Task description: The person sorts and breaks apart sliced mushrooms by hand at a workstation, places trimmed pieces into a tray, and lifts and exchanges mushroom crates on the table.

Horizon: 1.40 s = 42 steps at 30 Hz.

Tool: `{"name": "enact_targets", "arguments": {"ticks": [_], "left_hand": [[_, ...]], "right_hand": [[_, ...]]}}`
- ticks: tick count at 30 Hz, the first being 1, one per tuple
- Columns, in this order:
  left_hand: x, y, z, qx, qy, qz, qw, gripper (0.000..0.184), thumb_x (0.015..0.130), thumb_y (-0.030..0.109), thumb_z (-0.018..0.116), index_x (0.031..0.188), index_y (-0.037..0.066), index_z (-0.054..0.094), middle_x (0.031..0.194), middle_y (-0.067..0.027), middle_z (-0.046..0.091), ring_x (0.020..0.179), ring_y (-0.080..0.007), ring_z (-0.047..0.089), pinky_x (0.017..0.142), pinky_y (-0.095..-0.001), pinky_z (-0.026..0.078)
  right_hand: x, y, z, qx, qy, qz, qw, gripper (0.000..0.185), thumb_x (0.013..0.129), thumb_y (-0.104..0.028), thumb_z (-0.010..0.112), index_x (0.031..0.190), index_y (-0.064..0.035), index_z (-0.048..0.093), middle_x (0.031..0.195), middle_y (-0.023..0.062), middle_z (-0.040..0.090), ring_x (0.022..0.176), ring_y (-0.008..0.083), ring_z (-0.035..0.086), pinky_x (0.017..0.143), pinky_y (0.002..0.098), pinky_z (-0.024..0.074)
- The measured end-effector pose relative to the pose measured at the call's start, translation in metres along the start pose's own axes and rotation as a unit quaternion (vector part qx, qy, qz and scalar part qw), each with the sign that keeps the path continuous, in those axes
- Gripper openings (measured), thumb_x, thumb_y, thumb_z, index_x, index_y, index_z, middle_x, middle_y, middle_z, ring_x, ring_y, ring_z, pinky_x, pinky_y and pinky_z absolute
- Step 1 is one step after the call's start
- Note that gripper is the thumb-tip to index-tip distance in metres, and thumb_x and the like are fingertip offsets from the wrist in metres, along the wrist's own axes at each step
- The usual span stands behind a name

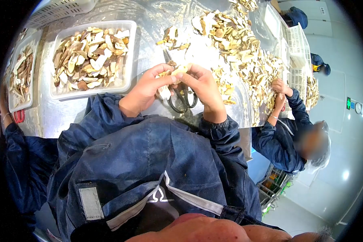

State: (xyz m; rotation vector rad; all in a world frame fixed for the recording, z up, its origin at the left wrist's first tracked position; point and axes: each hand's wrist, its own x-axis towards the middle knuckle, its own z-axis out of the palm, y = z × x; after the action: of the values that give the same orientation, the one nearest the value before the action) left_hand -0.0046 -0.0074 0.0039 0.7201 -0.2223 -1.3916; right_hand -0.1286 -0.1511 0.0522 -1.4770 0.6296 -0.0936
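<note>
My left hand (147, 86) and my right hand (203, 86) meet over the metal table, fingertips closed on a small yellowish mushroom piece (181, 69). A paler mushroom chunk (164, 92) shows below my left fingers; whether it is part of the same piece I cannot tell. Under my hands lie scissors with black loop handles (177, 111), their blades (166, 55) pointing away from me and partly hidden. Left of my hands stands a white tub (132, 52) filled with sliced mushrooms (94, 56). Loose cut mushrooms (230, 40) spread across the table beyond and to the right.
A second tub (36, 44) of mushrooms and red handles (19, 116) are at the far left beside another person's sleeve (18, 161). On the right, a co-worker's hands (281, 90) are at the mushroom heap. White crates (297, 48) line the far right edge.
</note>
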Motion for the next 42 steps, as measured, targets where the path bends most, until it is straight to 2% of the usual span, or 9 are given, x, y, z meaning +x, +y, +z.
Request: {"name": "enact_targets", "arguments": {"ticks": [16,21,22,25,28,30,34,38,42], "left_hand": [[0.001,-0.002,-0.001,0.017,0.01,0.008,1.0,0.018,0.094,0.011,0.065,0.11,0.006,0.058,0.094,-0.0027,0.063,0.085,-0.0106,0.063,0.068,-0.0248,0.054],[0.001,-0.001,0.0,0.011,0.017,0.009,1.0,0.018,0.094,0.009,0.065,0.11,0.006,0.058,0.095,-0.0033,0.064,0.084,-0.011,0.063,0.067,-0.0252,0.055],[0.001,-0.001,-0.001,0.01,0.018,0.009,1.0,0.018,0.094,0.008,0.065,0.11,0.005,0.058,0.096,-0.0036,0.064,0.083,-0.0112,0.063,0.067,-0.0253,0.055],[0.003,-0.005,-0.005,0.022,0.02,0.016,0.999,0.02,0.093,0.008,0.065,0.111,0.004,0.058,0.095,-0.0049,0.065,0.081,-0.0116,0.064,0.067,-0.0255,0.055],[-0.002,-0.001,0.002,0.06,0.019,0.033,0.997,0.022,0.093,0.008,0.066,0.112,0.003,0.058,0.095,-0.006,0.065,0.08,-0.0119,0.064,0.068,-0.0258,0.054],[-0.001,-0.004,-0.002,0.064,-0.007,0.047,0.997,0.024,0.092,0.008,0.067,0.113,0.002,0.058,0.095,-0.0063,0.065,0.082,-0.012,0.064,0.07,-0.0259,0.054],[-0.002,-0.005,0.0,0.082,0.0,0.053,0.995,0.023,0.092,0.008,0.067,0.112,0.002,0.058,0.099,-0.0048,0.062,0.085,-0.0113,0.063,0.071,-0.0251,0.052],[-0.001,-0.005,0.0,0.091,-0.022,0.058,0.994,0.023,0.091,0.008,0.067,0.112,0.001,0.058,0.098,-0.0043,0.061,0.084,-0.0104,0.061,0.07,-0.0249,0.051],[-0.007,0.002,0.006,0.104,-0.004,0.058,0.993,0.023,0.091,0.009,0.067,0.11,0.001,0.058,0.095,-0.0048,0.061,0.077,-0.0099,0.061,0.068,-0.0253,0.05]], "right_hand": [[-0.006,-0.006,0.005,0.059,0.023,0.002,0.998,0.014,0.096,-0.012,0.065,0.1,0.0006,0.066,0.089,0.0024,0.067,0.079,0.0073,0.059,0.072,0.0222,0.047],[-0.005,0.001,-0.001,0.039,0.103,-0.026,0.994,0.017,0.094,-0.012,0.067,0.106,0.0009,0.066,0.089,0.0022,0.067,0.077,0.0066,0.057,0.07,0.0215,0.0447],[-0.005,-0.001,0.0,0.03,0.129,-0.029,0.991,0.018,0.093,-0.011,0.068,0.108,0.0005,0.067,0.088,0.0016,0.066,0.077,0.0058,0.056,0.069,0.0209,0.0435],[-0.012,-0.002,-0.007,-0.283,0.182,-0.136,0.932,0.018,0.091,-0.012,0.071,0.102,0.0024,0.068,0.091,0.0041,0.068,0.075,0.0063,0.058,0.067,0.0216,0.0467],[-0.022,-0.014,0.005,-0.135,0.094,-0.057,0.985,0.016,0.087,-0.009,0.074,0.099,0.0016,0.069,0.088,0.0048,0.067,0.072,0.0073,0.057,0.063,0.0223,0.046],[-0.02,-0.014,0.014,-0.224,0.108,-0.13,0.96,0.013,0.085,-0.01,0.074,0.091,0.0006,0.07,0.076,0.0052,0.059,0.068,0.0123,0.057,0.062,0.0249,0.0451],[-0.019,-0.018,0.015,-0.289,0.1,-0.171,0.936,0.011,0.085,-0.008,0.073,0.084,0.0012,0.068,0.074,0.0056,0.059,0.065,0.0135,0.054,0.06,0.0274,0.0427],[-0.02,-0.006,0.016,-0.203,0.134,-0.097,0.965,0.007,0.086,-0.004,0.068,0.083,0.0019,0.067,0.077,0.0034,0.06,0.067,0.0093,0.054,0.062,0.025,0.0434],[-0.021,0.001,0.012,0.027,0.18,-0.052,0.982,0.005,0.092,-0.004,0.064,0.093,0.0008,0.067,0.082,0.0002,0.064,0.071,0.0059,0.055,0.064,0.0205,0.0443]]}}
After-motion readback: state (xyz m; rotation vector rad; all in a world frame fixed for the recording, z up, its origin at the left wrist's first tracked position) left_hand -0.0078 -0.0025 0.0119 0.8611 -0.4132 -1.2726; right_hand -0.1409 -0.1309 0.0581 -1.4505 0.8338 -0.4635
